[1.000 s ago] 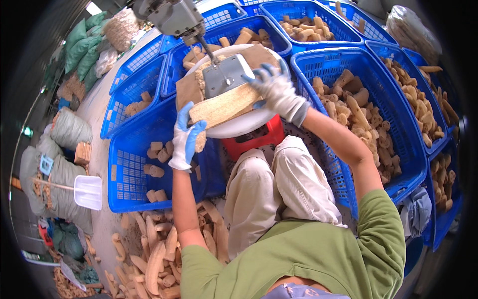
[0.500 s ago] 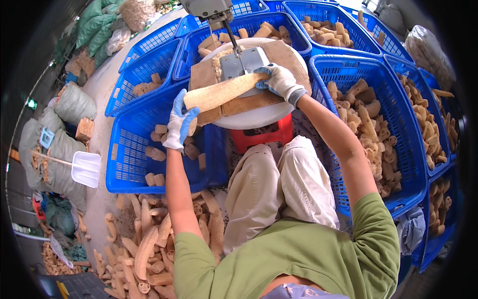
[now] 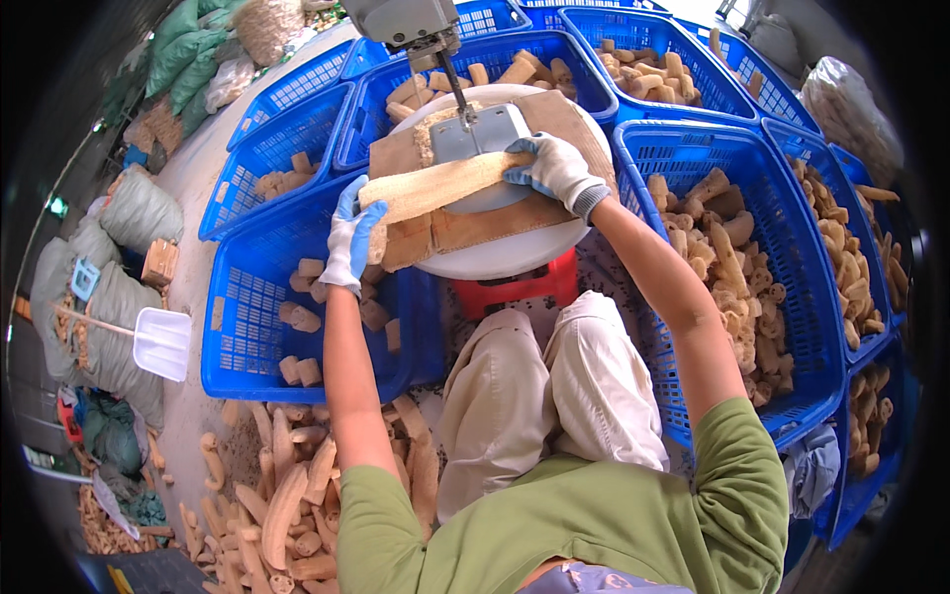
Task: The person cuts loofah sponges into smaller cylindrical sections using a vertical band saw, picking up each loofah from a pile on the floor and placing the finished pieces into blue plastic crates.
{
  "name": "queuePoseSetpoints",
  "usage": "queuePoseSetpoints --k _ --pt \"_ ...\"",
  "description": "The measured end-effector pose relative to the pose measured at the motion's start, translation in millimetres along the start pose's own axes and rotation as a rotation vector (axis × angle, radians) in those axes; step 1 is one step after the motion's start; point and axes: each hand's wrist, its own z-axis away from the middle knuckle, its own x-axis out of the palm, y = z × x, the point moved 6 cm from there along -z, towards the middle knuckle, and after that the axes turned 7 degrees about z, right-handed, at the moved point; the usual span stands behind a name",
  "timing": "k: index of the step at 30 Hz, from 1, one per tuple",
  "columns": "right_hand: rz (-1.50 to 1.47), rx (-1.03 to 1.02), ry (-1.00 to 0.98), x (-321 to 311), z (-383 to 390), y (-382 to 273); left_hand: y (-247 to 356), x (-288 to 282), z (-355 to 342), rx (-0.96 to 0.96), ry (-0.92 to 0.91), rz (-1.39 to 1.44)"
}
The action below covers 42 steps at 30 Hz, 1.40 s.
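Observation:
A long, tan dried loofah (image 3: 440,187) spans both my gloved hands, just on the near side of the cutting machine's grey plate (image 3: 482,135). My left hand (image 3: 350,236) is closed round its left end, thumb and fingers apart on either side. At the narrower right end, my right hand (image 3: 554,170) grips from above, close to the plate's right edge. A thin upright blade or rod (image 3: 457,84) comes down from the machine head (image 3: 404,20) to the plate, beyond the loofah. Brown cardboard (image 3: 554,117) covers much of the round white table (image 3: 495,261) beneath.
Blue baskets of loofah pieces surround me: one at left (image 3: 233,342), one at right (image 3: 633,139), more behind. Whole loofahs (image 3: 285,510) lie heaped on the floor at lower left. A red stool (image 3: 524,287) stands under the table. A white scoop (image 3: 161,345) leans by grey sacks.
The whole view has shifted slightly. Held between both hands throughout, the loofah now sits a little nearer the grey plate, and its left end looks narrower.

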Motion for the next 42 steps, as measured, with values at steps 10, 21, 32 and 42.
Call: queuePoseSetpoints --k 10,21,32,42 --pt "0.08 0.186 0.029 -6.1 -15.2 -12.9 -21.6 -5.4 -22.9 -0.027 0.093 0.067" --pt "-0.104 -0.036 0.226 -49.4 40.2 14.3 30.1 1.3 41.2 -0.019 0.083 0.062" --pt "-1.412 0.375 0.35 -64.6 287.2 95.8 75.8 171.7 150.9 -0.101 -0.292 0.378" --pt "-0.858 -0.067 0.9 -184.3 248.3 -6.1 59.3 218.9 163.7 -0.139 -0.349 0.624"
